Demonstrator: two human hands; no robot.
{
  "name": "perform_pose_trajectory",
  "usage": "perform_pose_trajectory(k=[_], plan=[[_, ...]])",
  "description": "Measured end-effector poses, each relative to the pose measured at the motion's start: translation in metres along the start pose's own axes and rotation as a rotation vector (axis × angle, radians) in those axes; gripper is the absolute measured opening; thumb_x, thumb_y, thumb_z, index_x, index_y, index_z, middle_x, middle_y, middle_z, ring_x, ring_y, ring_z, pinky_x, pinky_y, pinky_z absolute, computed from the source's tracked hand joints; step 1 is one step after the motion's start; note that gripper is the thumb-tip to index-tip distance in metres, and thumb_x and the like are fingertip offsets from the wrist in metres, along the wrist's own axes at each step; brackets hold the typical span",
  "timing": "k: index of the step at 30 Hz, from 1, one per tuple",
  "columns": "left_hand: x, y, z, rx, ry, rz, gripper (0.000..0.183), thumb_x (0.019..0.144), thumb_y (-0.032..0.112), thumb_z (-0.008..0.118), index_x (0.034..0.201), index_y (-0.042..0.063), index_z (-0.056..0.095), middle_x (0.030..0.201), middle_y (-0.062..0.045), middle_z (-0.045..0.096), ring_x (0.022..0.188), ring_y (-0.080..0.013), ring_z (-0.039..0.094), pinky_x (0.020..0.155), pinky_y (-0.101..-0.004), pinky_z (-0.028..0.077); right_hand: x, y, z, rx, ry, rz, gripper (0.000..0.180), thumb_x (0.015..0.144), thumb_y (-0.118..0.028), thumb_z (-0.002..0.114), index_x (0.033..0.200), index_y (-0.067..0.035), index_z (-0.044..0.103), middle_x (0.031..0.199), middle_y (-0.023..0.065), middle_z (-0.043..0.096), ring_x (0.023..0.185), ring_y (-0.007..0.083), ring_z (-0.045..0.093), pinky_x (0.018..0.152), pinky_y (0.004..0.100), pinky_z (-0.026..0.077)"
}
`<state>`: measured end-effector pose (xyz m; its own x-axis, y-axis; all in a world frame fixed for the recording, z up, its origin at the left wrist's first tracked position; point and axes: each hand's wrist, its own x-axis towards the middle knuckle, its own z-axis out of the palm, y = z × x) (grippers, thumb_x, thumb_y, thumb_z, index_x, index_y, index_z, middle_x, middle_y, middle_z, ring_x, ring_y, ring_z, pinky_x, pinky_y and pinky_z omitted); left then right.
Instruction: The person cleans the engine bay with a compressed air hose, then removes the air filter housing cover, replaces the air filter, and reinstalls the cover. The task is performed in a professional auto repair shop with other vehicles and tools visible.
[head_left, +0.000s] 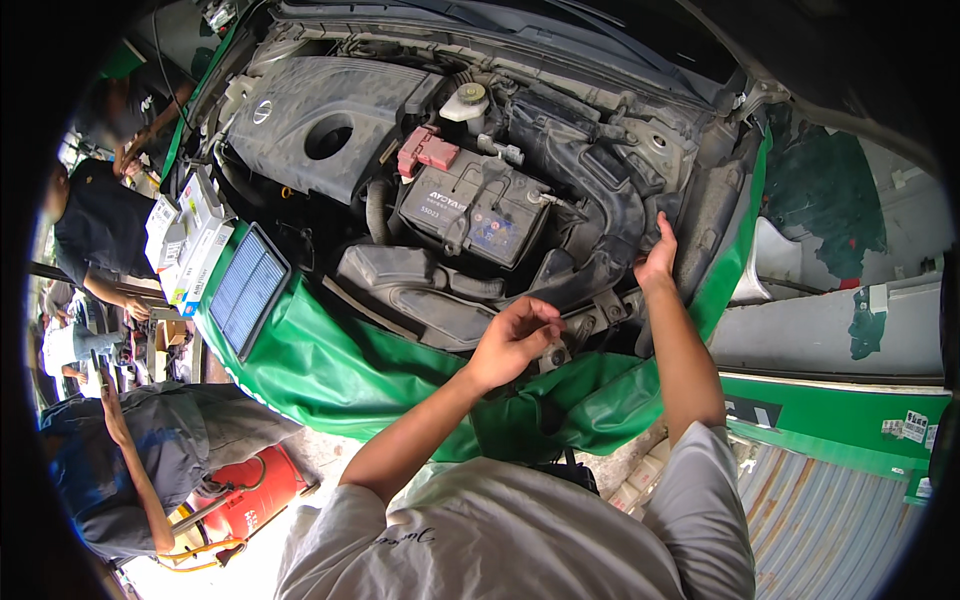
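Note:
An engine bay lies in front of me. My left hand (511, 341) is above its front edge, fingers loosely curled, with nothing visible in them. Beneath its fingertips is a metal latch bracket (555, 355). My right hand (658, 255) reaches to the bay's right side, against a black plastic part (663, 206) beside the curved air intake duct (619, 217). Some right fingers are hidden, so a grip cannot be made out. Between the duct and the dusty engine cover (315, 112) sits a car battery (472, 206) with a red terminal cover (426, 152).
Green protective sheeting (322, 360) drapes the car's front. On it rest a pleated air filter (250, 291) and filter boxes (196, 240). People (150, 450) are at the left, near a red tank (251, 491). A ribbed metal panel (817, 510) is at lower right.

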<state>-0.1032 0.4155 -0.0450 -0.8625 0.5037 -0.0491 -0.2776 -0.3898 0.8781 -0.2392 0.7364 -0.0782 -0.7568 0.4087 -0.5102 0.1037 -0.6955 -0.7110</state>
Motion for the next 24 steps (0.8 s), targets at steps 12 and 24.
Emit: perform_pose_trajectory(k=[12, 24], plan=[[0.054, 0.033, 0.021, 0.908, 0.050, 0.093, 0.036, 0.086, 0.017, 0.076, 0.116, 0.002, 0.063, 0.107, -0.015, 0.069, 0.095, -0.0307, 0.070, 0.085, -0.0396, 0.056, -0.004, 0.017, 0.012, -0.417, 0.309, -0.339, 0.107, 0.079, -0.052, 0.082, 0.157, 0.003, 0.034, 0.155, 0.0200, 0.047, 0.138, 0.0322, 0.049, 0.113, 0.0414, 0.039], [0.112, -0.004, 0.072, 2.012, -0.008, 0.119, 0.060, 0.084, 0.048, 0.071, 0.125, 0.005, 0.065, 0.127, -0.010, 0.062, 0.131, -0.0283, 0.046, 0.114, -0.0541, 0.026, 0.009, 0.022, 0.013, -0.458, 0.316, -0.444, 0.091, 0.078, -0.042, 0.090, 0.144, 0.006, 0.049, 0.144, 0.0185, 0.058, 0.131, 0.0316, 0.057, 0.111, 0.0388, 0.042]])
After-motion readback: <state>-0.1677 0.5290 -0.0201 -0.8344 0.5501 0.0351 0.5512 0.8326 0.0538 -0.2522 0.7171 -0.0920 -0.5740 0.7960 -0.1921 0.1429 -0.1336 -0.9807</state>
